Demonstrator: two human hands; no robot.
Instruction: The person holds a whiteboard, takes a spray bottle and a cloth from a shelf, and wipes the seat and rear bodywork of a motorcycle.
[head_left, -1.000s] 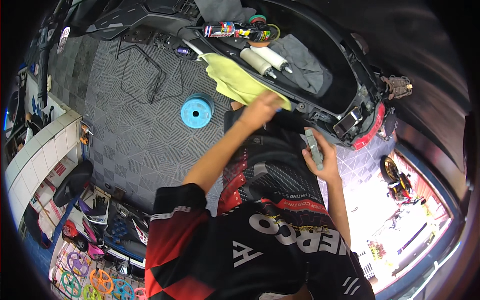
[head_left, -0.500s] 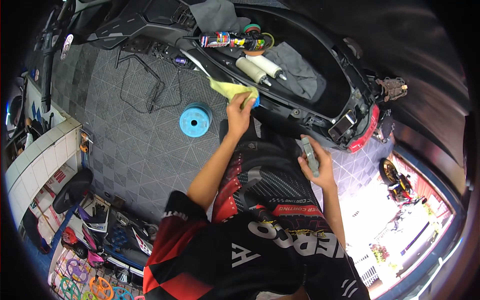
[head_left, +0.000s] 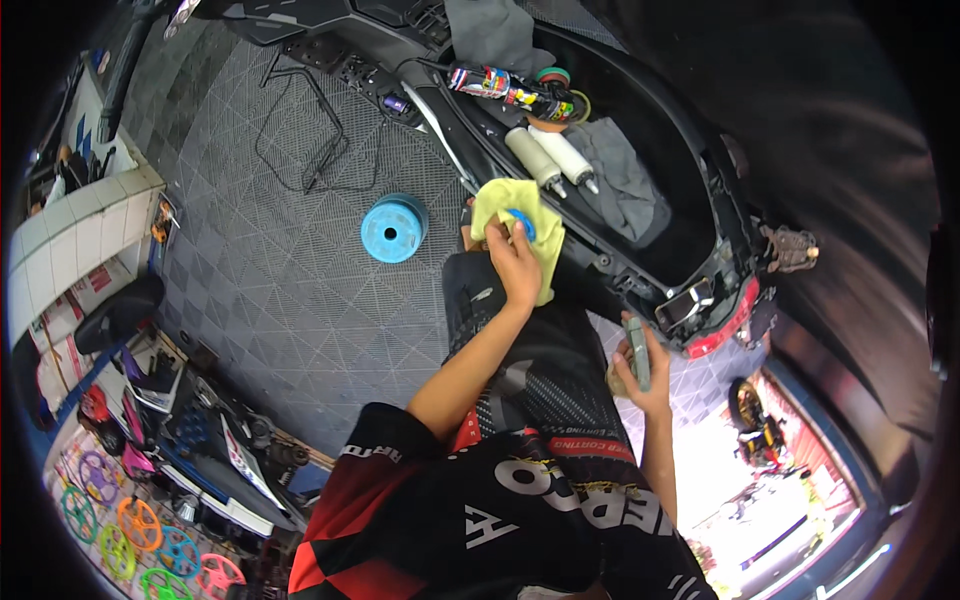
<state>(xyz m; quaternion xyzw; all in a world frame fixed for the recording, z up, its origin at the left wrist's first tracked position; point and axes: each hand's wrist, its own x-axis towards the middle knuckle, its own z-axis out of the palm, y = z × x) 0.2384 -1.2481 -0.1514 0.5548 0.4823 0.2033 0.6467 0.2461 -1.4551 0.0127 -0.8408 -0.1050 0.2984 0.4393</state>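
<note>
My left hand (head_left: pixel 516 270) pinches a yellow cloth (head_left: pixel 506 196), which hangs spread against the near side of the motorcycle body (head_left: pixel 600 260). A small blue object (head_left: pixel 523 221) shows at the fingertips on the cloth; its kind cannot be made out. In my right hand (head_left: pixel 652 380) is a grey-green rectangular block (head_left: pixel 639 352), gripped upright near the red tail light (head_left: pixel 728 325). Within the open black compartment lie two bottles with nozzles, one white (head_left: pixel 560 158) and one beige (head_left: pixel 532 157), beside a grey cloth (head_left: pixel 615 175).
A handheld tool covered in stickers (head_left: pixel 510 88) lies across the compartment, and a phone (head_left: pixel 686 304) rests at the tail. On the grey tiled floor stand a blue round stool (head_left: pixel 391 230) and a thin black frame (head_left: pixel 320 130). Coloured wheels (head_left: pixel 140 525) sit at lower left.
My left hand has shifted slightly right and down, and the yellow cloth has unfolded and hangs wider. My right hand still grips the block. The whole view has turned a little.
</note>
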